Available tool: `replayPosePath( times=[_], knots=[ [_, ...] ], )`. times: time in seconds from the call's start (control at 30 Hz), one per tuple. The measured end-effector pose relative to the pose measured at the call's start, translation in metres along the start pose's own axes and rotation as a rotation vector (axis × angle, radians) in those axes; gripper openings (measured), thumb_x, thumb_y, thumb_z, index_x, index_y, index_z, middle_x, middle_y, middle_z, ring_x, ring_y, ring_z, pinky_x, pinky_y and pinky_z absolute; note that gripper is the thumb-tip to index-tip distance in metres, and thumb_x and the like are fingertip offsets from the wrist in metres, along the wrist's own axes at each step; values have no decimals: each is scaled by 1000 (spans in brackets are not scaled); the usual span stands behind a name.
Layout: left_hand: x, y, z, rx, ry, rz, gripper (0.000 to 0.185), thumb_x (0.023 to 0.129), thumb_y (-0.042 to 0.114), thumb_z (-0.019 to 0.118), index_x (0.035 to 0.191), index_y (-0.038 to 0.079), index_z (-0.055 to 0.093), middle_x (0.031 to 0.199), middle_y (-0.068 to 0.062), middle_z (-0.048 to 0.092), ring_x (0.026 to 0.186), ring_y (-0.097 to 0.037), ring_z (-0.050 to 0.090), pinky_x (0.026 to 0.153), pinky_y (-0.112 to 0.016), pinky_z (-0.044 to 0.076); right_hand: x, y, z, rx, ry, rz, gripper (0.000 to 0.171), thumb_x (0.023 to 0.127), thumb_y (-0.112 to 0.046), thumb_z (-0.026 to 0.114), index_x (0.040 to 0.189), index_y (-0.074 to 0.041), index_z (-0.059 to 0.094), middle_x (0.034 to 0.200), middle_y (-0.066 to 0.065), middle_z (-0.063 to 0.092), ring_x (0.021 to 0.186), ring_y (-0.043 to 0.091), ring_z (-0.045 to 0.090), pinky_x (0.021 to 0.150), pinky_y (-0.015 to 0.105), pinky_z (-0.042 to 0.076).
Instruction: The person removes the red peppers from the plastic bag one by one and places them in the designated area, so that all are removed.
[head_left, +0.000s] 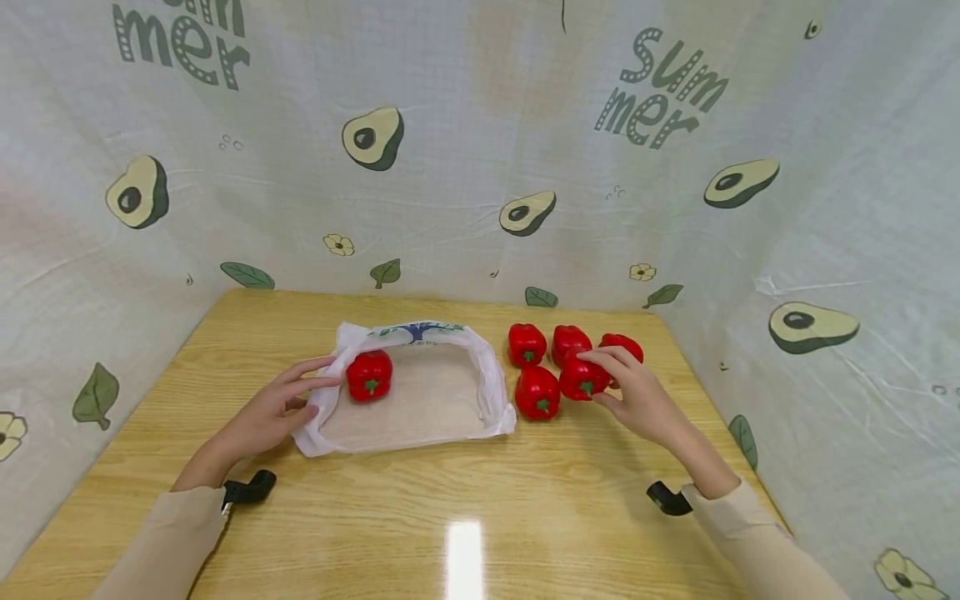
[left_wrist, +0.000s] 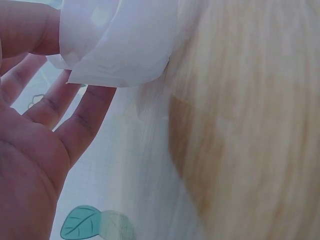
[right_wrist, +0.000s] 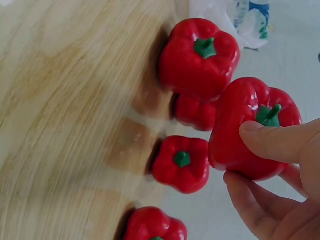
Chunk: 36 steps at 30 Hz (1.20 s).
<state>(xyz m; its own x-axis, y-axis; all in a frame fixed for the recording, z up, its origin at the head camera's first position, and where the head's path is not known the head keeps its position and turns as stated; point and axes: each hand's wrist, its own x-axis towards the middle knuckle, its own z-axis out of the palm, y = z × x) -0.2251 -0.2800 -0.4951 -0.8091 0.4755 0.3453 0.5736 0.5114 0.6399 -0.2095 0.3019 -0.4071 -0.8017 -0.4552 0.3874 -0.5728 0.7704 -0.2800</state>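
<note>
Right hand (head_left: 637, 400) pinching red pepper (head_left: 583, 377) — lift clear of neighbours | left hand (head_left: 281, 408) pinching bag rim (head_left: 324, 400) — hold mouth wide.

Red pepper (head_left: 583, 377), upright, among four others

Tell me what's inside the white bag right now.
One red pepper lies in the bag, near the edge the left hand holds. The rest of the bag's floor looks bare; nothing shows under the pepper.
</note>
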Motion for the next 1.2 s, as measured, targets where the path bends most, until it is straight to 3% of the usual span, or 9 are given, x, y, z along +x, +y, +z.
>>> replayPosePath(
  times=[0.2,0.43,0.73,1.2],
  knots=[
    [0,0,1,3,2,11,52,94,-11,71,142,8,68,165,-15,41,129,-8,44,80,-21,54,-6,11,0,12,-39,11,72,79,12,87,143,-11,62,140,14,58,114,33,63,80,50,63],
    [0,0,1,20,3,4,51,94,-10,71,142,8,68,165,-15,41,133,-14,44,80,-21,55,-9,26,3,23,-70,-10,73,77,15,87,142,-9,61,139,14,59,103,28,64,75,47,63],
    [0,0,1,11,-4,-7,50,94,-9,71,141,8,68,165,-16,41,137,-36,45,82,-20,54,-14,43,11,36,-94,-57,74,75,17,87,140,-6,62,137,16,59,101,24,62,74,43,62],
    [0,-2,1,25,-3,-6,49,94,-9,71,141,7,68,165,-17,41,139,-39,43,86,-20,53,-20,53,21,97,-138,-36,71,80,14,85,143,-7,61,141,15,57,101,22,61,77,48,62]
  ],
)
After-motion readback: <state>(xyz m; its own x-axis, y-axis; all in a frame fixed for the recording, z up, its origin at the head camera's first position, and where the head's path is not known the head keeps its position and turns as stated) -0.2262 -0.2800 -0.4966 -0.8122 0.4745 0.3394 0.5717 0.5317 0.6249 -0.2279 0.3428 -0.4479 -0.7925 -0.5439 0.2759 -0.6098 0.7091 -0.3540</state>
